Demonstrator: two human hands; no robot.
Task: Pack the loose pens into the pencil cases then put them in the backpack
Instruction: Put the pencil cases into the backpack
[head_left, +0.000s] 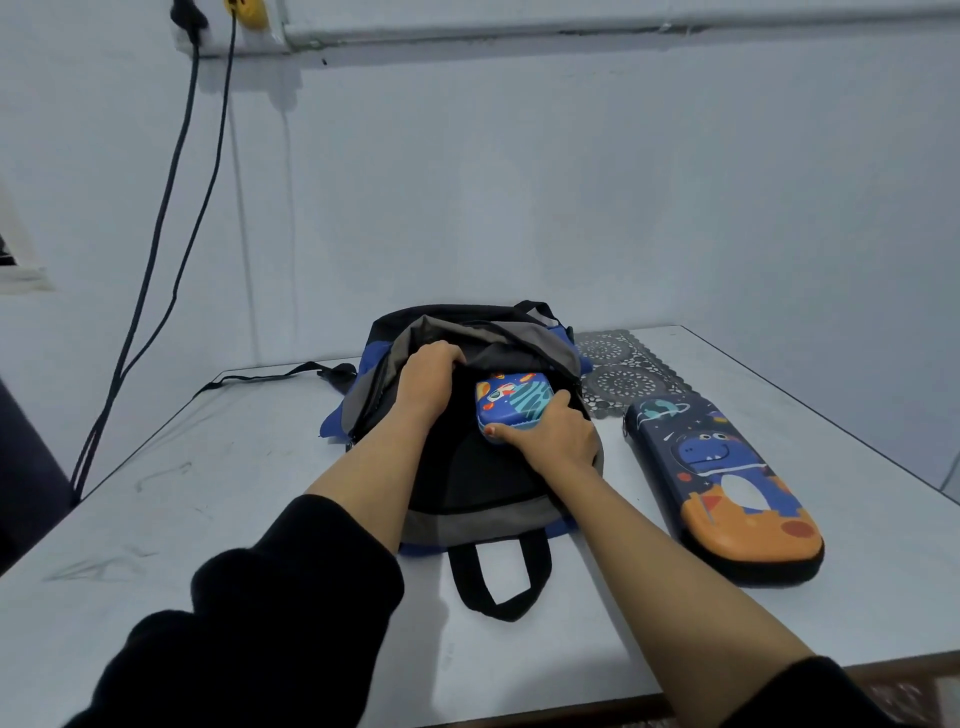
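A black, grey and blue backpack (478, 483) is laid flat on the white bench (208, 493), with its main compartment gaping open at the far end. The edge of that opening is gripped by the left hand (434, 364), with the fingers curled over the fabric. A small blue space-print pencil case (511, 397) is clasped by the right hand (558, 436), thumb pressed along its near edge, and is held partway inside the opening. A second, dinosaur-print pencil case (727, 483) is seen lying on the bench just right of the backpack, with a grey lace mat (623, 369) behind it.
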